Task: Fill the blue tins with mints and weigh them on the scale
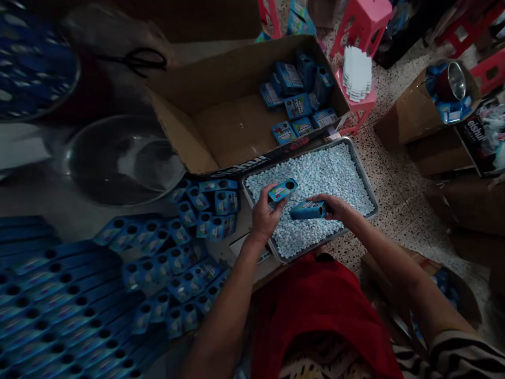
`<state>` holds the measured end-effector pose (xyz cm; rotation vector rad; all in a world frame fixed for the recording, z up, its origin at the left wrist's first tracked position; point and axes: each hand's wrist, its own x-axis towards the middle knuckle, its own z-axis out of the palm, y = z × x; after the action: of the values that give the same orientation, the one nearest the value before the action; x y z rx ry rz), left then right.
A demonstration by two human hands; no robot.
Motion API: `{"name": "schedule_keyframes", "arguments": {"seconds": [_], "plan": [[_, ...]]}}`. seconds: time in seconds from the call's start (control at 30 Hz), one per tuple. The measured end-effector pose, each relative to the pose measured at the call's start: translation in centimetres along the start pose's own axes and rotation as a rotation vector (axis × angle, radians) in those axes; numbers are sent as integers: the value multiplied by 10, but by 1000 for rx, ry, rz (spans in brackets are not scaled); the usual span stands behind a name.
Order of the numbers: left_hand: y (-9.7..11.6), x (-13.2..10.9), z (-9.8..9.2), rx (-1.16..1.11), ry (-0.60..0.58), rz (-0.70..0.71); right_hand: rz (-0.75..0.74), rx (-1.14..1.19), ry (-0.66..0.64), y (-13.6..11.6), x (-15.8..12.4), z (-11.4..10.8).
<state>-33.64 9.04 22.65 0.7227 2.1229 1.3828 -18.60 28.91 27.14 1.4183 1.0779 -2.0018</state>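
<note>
My left hand (265, 215) grips a small blue candy box (279, 191) whose round dark hole faces up. Just to its right, my right hand (333, 206) holds another blue box (306, 210) tilted on its side, low over the candies. Both hands are above a metal tray (374, 206) filled with small pale blue and white candies (315, 164). The two boxes are close together but look apart. What is inside them cannot be seen.
Behind the tray stands a large open cardboard carton (221, 138) with several blue boxes (296, 105) at its right end. Many boxes with round holes (165, 258) fill the left. A metal bowl (118, 163), scissors (142, 60) and a pink stool (363, 105) bearing white cards (357, 73) stand around.
</note>
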Motion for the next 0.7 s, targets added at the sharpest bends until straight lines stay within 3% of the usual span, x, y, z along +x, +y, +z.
{"name": "schedule_keyframes", "arguments": {"seconds": [0.1, 0.17, 0.27, 0.33, 0.4, 0.47, 0.6, 0.7], "plan": [[4, 2, 11, -29, -155, 50, 31, -68, -12, 7, 2, 0], [2, 3, 15, -67, -196, 14, -16, -125, -4, 12, -3, -4], [-7, 3, 15, -120, -176, -85, -257, -397, 10, 7, -22, -13], [-11, 6, 12, -163, -183, -149, -474, -677, -58, -7, -37, -14], [-11, 11, 8, -209, -278, -205, -653, -930, -165, -27, -46, -7], [-9, 16, 5, -243, -409, -234, -771, -1135, -190, -47, -45, 9], [-10, 20, 2, -304, -560, -231, -759, -1355, -103, -73, -22, 41], [-20, 14, 1, -302, -618, -222, -750, -1361, -87, -71, -3, 53]]}}
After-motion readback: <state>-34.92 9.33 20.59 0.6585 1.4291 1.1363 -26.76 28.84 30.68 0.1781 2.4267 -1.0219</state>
